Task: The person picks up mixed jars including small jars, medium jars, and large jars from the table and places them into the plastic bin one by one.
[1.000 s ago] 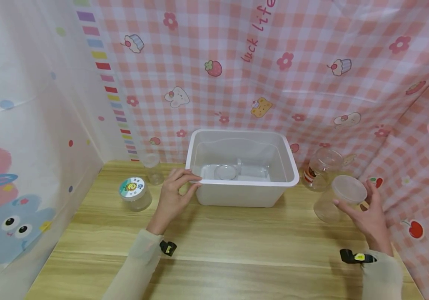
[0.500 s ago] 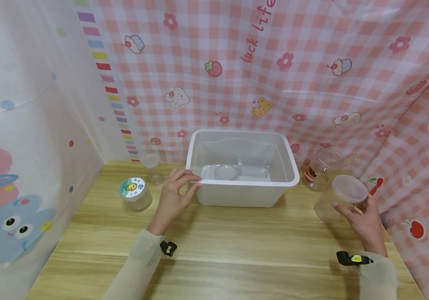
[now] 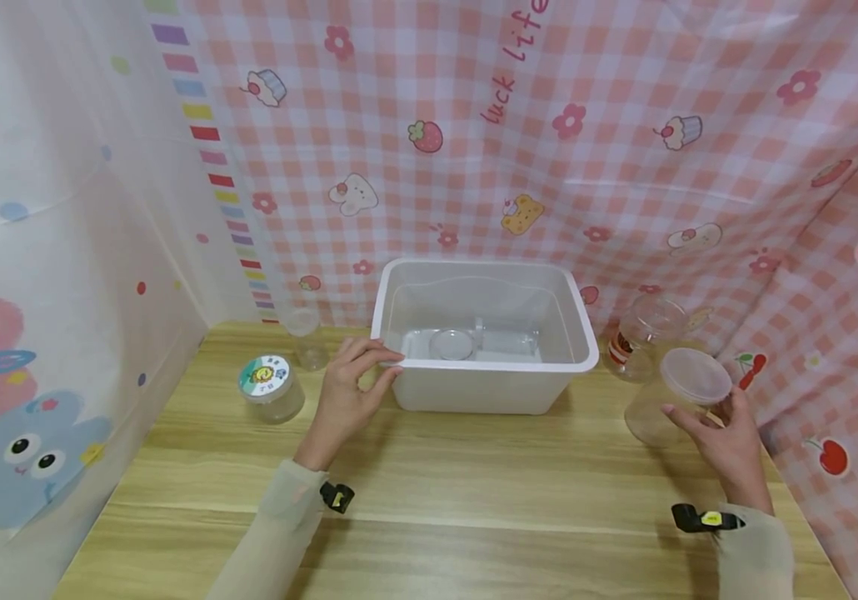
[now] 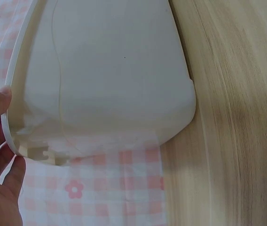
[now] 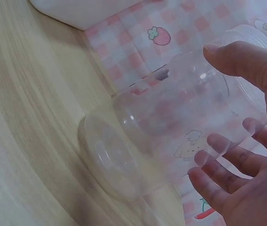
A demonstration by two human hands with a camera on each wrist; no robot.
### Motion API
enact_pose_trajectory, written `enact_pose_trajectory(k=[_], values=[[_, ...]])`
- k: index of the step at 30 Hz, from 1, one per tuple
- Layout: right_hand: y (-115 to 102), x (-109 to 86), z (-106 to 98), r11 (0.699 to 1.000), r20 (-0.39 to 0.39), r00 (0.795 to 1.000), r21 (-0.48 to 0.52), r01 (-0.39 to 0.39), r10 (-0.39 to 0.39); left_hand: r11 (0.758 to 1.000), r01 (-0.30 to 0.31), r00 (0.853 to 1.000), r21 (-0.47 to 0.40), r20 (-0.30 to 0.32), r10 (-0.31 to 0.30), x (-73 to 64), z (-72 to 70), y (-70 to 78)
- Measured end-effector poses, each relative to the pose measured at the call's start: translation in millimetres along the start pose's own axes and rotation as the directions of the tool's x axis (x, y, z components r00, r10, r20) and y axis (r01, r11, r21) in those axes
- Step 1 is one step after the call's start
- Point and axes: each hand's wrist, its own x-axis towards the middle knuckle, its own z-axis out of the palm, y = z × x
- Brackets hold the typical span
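Observation:
With thumb and fingers, my left hand (image 3: pixel 350 387) pinches the front left rim of a white plastic bin (image 3: pixel 474 390); in the left wrist view the fingers (image 4: pixel 11 176) lie at that rim. Inside the bin are clear containers (image 3: pixel 453 343), lying low on its floor. To the right, my right hand (image 3: pixel 732 446) holds a clear plastic jar (image 3: pixel 657 412) with a frosted lid (image 3: pixel 695 377). Thumb and fingers are on opposite sides of the jar in the right wrist view, near its lidded end. The jar (image 5: pixel 157 122) stands on the table.
Behind the held jar stands another clear jar (image 3: pixel 642 333) with a red label. Left of the bin are a short jar (image 3: pixel 275 396) with a printed lid and a small clear bottle (image 3: pixel 311 342). Patterned cloth (image 3: pixel 474 167) hangs behind the wooden table (image 3: pixel 474 500).
My right hand has shifted slightly left and closed in on the jar, and its wrist moved left too. The jar has moved a touch left. The left hand and bin stay put.

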Motion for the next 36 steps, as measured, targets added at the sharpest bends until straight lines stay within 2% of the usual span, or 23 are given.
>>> enact_pose_trajectory(k=[7,20,32,36], values=[[-8,-2.4,-2,1.0,0.002,1.0,-0.029,0.002,-0.002,1.0,-0.005,1.0,0.001,-0.004,0.005,-0.2,0.1,0.4],[-31,-4.1,-2,0.992,0.007,0.993,-0.029,0.12,-0.12,1.0,0.001,1.0,0.001,-0.001,-0.001,0.1,-0.2,-0.1],[-54,-9.2,-1,0.988,0.034,0.99,-0.057,0.141,-0.139,1.0,0.002,1.0,0.0,-0.001,-0.002,0.2,-0.2,0.1],[-65,-9.7,0,0.979,0.036,0.98,-0.044,0.197,-0.196,1.0,-0.005,1.0,-0.004,-0.008,0.005,0.1,0.2,0.4]])
